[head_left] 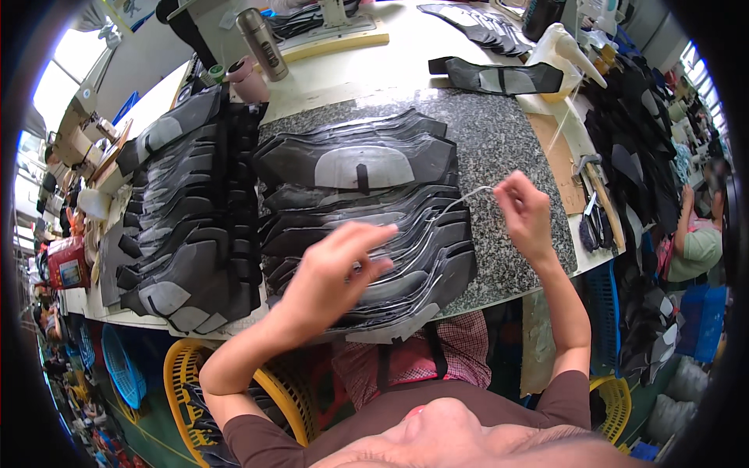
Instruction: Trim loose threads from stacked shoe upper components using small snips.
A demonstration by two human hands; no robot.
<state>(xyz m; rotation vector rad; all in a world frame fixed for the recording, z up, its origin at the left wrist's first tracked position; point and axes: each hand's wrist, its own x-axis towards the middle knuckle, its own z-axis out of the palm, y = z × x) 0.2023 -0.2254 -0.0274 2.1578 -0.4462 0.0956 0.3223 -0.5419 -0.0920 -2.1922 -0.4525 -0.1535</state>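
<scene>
The left hand (335,269) hovers low over a fanned stack of black and grey shoe upper pieces (367,210) on the speckled granite slab (507,140), its fingers held together and stretched forward, the thumb tucked beneath; whether they touch the top piece I cannot tell. The right hand (527,214) is raised over the slab's right part, its fingertips pinching the end of a thin white strip (460,199) that runs leftward down to the stack. A second, darker pile of upper pieces (183,218) lies just beside, to the left. A metal flask (263,43) stands upright at the far side of the bench, and scissors (597,226) lie near the right edge.
</scene>
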